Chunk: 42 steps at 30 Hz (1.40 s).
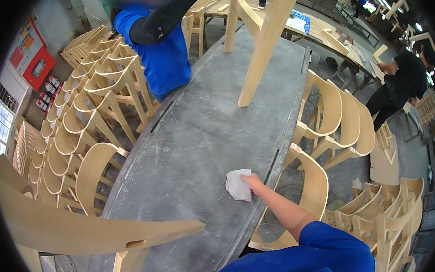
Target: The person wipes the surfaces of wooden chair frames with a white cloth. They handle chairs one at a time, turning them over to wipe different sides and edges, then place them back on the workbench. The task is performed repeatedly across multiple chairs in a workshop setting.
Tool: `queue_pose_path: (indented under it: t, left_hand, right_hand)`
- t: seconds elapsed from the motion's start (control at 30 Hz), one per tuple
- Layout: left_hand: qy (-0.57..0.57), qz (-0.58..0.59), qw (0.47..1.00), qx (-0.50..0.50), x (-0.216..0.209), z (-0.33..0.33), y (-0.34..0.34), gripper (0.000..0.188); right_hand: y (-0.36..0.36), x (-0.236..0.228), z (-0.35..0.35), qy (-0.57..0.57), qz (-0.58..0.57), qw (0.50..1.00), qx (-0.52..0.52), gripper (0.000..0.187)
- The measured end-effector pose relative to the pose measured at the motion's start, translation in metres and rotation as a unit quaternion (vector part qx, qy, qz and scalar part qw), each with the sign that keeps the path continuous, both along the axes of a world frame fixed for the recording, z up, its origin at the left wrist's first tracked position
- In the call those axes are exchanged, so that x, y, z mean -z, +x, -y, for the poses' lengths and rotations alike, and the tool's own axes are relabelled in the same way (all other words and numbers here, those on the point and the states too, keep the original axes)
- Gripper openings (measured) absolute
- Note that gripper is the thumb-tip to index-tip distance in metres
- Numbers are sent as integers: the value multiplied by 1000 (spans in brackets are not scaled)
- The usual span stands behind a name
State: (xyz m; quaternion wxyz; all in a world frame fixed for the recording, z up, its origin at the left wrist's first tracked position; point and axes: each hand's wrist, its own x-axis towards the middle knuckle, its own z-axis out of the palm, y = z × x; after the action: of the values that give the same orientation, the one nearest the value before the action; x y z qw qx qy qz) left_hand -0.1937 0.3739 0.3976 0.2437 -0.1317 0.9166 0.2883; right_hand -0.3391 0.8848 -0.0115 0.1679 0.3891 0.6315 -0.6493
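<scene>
On the dark grey worktable, my right hand pinches a pale folded cloth that rests against the surface near the right edge. My left hand does not show. Close by at lower left, a curved pale wooden chair part with an oval slot reaches over the table, a lighter wooden leg below it. What supports this part is out of sight. Toward the far end, long wooden chair legs come down to the tabletop.
A person in a blue shirt stands at the table's far left. Rows of wooden chairs crowd the left side. More chairs line the right edge. Another person in black is at a bench further back.
</scene>
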Motion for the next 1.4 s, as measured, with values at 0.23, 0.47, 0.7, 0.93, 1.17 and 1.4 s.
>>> queue_pose_path:
  t: [0.23,0.47,0.7,0.93,1.17,1.4]
  left_hand:
    - [-18,-61,994,90,5,-3,-6,23]
    - [-7,-50,997,61,3,-4,-9,32]
    - [11,-80,995,61,4,-2,-16,37]
    - [-1,-55,996,77,0,-3,-30,36]
    - [-2,-45,995,84,5,-2,-43,35]
    - [-4,-36,995,95,1,-9,-59,34]
  right_hand:
    - [0,2,-1,-16,0,1000,14,42]
    - [-1,19,-6,-16,-4,1000,2,43]
    - [-3,13,-7,-3,14,1000,-1,38]
    - [-2,21,-8,14,20,1000,-1,51]
    - [-4,30,-12,11,36,999,-3,45]
    - [-4,30,-12,24,43,999,-2,47]
